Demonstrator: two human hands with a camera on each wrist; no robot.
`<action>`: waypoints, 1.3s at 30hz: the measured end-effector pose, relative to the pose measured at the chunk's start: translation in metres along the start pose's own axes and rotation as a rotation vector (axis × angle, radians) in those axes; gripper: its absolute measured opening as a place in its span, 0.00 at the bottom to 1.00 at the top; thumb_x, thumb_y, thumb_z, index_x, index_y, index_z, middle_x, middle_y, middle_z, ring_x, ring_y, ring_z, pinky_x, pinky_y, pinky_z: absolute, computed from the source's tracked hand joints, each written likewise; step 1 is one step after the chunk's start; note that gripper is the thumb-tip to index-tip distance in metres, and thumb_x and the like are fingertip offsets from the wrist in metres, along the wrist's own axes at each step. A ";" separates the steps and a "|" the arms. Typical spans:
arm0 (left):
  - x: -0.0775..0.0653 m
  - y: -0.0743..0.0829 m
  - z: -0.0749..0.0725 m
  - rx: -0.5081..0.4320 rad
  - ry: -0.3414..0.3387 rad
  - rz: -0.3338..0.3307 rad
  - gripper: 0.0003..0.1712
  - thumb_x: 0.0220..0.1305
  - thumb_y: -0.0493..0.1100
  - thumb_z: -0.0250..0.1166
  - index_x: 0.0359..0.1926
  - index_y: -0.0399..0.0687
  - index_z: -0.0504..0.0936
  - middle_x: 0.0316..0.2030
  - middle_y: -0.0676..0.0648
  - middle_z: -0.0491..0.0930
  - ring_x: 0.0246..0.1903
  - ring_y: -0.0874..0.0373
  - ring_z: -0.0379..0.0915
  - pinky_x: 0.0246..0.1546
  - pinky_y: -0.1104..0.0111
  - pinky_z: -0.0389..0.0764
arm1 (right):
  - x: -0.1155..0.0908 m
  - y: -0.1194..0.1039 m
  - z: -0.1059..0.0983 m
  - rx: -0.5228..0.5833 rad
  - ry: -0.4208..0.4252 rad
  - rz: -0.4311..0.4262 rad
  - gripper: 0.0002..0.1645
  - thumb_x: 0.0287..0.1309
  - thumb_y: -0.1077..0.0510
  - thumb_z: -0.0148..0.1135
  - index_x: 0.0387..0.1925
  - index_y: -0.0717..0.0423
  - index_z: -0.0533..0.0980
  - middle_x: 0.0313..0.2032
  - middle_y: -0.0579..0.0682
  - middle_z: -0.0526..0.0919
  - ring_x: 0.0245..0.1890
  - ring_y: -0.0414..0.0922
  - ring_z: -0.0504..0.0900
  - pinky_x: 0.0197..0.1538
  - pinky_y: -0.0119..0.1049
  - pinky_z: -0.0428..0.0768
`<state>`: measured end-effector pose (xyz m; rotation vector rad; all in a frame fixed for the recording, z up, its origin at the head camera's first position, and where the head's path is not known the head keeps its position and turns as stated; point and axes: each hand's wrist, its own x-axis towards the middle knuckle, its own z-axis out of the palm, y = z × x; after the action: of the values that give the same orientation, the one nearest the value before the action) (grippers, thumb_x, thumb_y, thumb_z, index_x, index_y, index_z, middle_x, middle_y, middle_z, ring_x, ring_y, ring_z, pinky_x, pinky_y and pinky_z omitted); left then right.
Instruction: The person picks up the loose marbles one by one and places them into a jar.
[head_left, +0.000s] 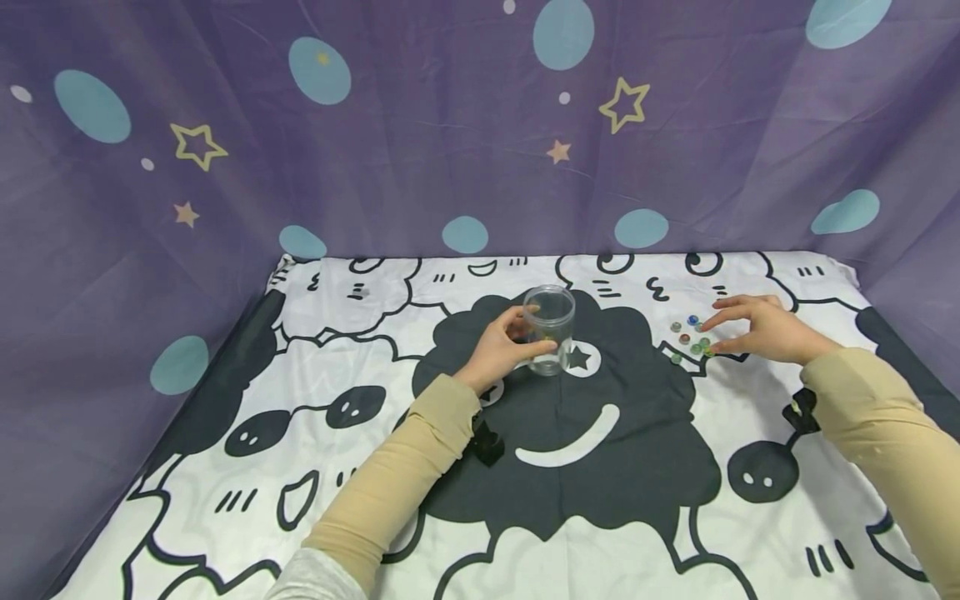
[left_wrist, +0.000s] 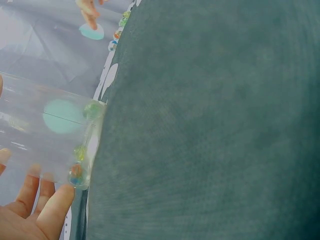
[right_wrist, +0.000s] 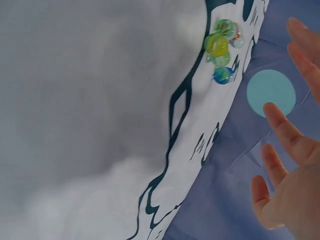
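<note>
A clear, open-topped plastic jar (head_left: 551,321) stands upright on the cloth's dark cloud shape. My left hand (head_left: 498,348) holds it, thumb on the near side and fingers around the far side. In the left wrist view a few glass marbles (left_wrist: 76,172) lie at the bottom of the jar. Off to the right, several more marbles (head_left: 685,339), clear, green, blue, yellow and reddish, sit in a loose group on the cloth. Just beside them hovers my right hand (head_left: 772,331), fingers spread; the right wrist view shows nothing in it and a yellow marble (right_wrist: 217,45) among the group.
A white cloth (head_left: 600,542) with black cartoon faces covers the table. Behind it and along the sides hangs a purple curtain (head_left: 420,125) with blue dots and stars. A dark object (head_left: 487,443) is at the left wrist, another (head_left: 802,411) at the right.
</note>
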<state>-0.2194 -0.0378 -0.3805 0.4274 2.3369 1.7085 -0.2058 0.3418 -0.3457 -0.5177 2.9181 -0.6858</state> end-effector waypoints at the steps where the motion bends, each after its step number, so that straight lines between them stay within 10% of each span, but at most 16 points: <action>1: 0.000 0.001 0.000 -0.001 -0.002 -0.003 0.35 0.56 0.43 0.71 0.64 0.55 0.69 0.56 0.43 0.72 0.60 0.49 0.68 0.58 0.58 0.76 | 0.000 0.000 0.000 0.002 -0.003 0.006 0.19 0.46 0.57 0.73 0.43 0.60 0.82 0.59 0.74 0.66 0.59 0.73 0.58 0.57 0.64 0.54; 13: 0.000 0.000 -0.001 0.006 -0.007 -0.010 0.36 0.56 0.44 0.71 0.65 0.56 0.68 0.57 0.43 0.71 0.61 0.49 0.67 0.59 0.57 0.75 | 0.003 0.012 0.007 -0.037 -0.042 0.082 0.17 0.45 0.57 0.73 0.40 0.57 0.84 0.60 0.74 0.65 0.51 0.73 0.58 0.41 0.66 0.65; 39: 0.002 -0.005 0.001 0.024 0.015 0.021 0.35 0.55 0.45 0.72 0.63 0.58 0.70 0.54 0.46 0.74 0.58 0.51 0.69 0.57 0.58 0.76 | 0.008 0.019 0.016 -0.015 -0.094 0.141 0.14 0.45 0.59 0.73 0.37 0.58 0.84 0.57 0.75 0.66 0.53 0.77 0.54 0.44 0.75 0.55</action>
<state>-0.2213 -0.0377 -0.3853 0.4462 2.3735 1.7006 -0.2162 0.3486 -0.3691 -0.3315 2.8401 -0.6046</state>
